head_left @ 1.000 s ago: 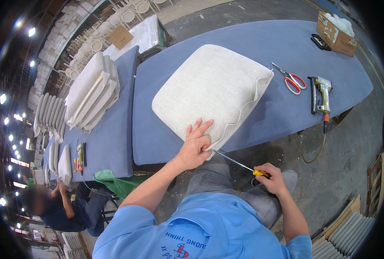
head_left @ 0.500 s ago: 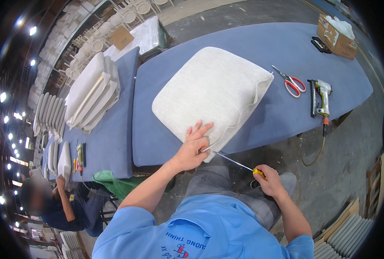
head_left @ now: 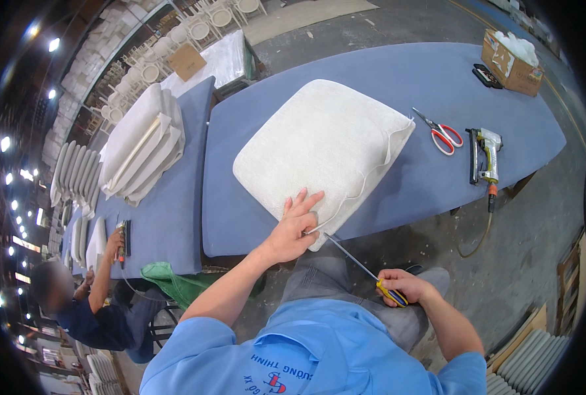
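Note:
A pale seat cushion (head_left: 319, 145) lies on the blue padded table, its fabric edge loose along the right side. My left hand (head_left: 295, 227) presses on its near corner, some fingers spread on top while the thumb and a bent finger pinch the fabric edge. In my right hand (head_left: 403, 286), closed round the yellow and blue handle, is a screwdriver (head_left: 353, 260). Its shaft slants up to the left, the tip at the cushion's near corner; whether it sits under the fabric I cannot tell.
Red-handled scissors (head_left: 443, 137) and a staple gun (head_left: 485, 157) with a hose lie to the right on the table (head_left: 385, 76). Beyond are a black case (head_left: 486, 76) and a cardboard box (head_left: 513, 66). Stacked covers (head_left: 145, 145) stand left, where another person (head_left: 102, 306) works.
My right hand has moved slightly down and left, tilting the screwdriver more steeply, with more of its handle showing. My left hand stays put. The other person's hand has reached a tool.

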The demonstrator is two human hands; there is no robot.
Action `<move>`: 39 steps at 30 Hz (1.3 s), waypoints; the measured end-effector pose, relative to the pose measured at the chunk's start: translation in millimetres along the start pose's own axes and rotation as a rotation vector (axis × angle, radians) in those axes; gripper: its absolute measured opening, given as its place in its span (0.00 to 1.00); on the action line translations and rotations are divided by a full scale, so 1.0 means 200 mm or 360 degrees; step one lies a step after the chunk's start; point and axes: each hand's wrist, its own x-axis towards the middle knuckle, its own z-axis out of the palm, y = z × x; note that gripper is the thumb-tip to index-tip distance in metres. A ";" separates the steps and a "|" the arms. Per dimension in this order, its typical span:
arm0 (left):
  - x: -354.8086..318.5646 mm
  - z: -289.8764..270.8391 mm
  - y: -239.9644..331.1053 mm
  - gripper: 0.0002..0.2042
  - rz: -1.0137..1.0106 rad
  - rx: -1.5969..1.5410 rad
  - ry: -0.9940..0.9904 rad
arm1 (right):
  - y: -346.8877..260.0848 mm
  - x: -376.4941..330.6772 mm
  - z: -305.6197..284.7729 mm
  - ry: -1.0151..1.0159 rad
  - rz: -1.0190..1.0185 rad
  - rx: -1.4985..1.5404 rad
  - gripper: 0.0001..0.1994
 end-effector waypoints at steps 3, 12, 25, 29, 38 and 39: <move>0.00 0.00 -0.01 0.14 -0.0001 0.0010 0.0015 | -0.04 -0.02 0.03 0.0511 -0.0185 -0.0616 0.13; 0.02 -0.02 0.01 0.13 -0.0048 -0.0046 -0.0041 | -0.05 0.12 -0.15 0.0040 0.0024 0.0006 0.14; 0.04 -0.09 0.16 0.15 -0.0338 -0.0121 -0.0265 | -0.50 -0.46 -0.41 0.0554 0.0866 -0.0556 0.13; 0.05 0.01 0.21 0.15 -0.0404 0.0132 -0.0126 | -0.57 -0.49 -0.28 0.0991 0.0896 -0.1718 0.13; -0.01 0.06 0.14 0.08 -0.0337 0.0174 0.0019 | -0.15 -0.52 -0.09 0.1026 0.0411 -0.0504 0.14; -0.02 0.05 0.13 0.08 -0.0314 0.0169 0.0042 | -0.11 -0.51 -0.07 0.1057 0.0411 -0.0532 0.15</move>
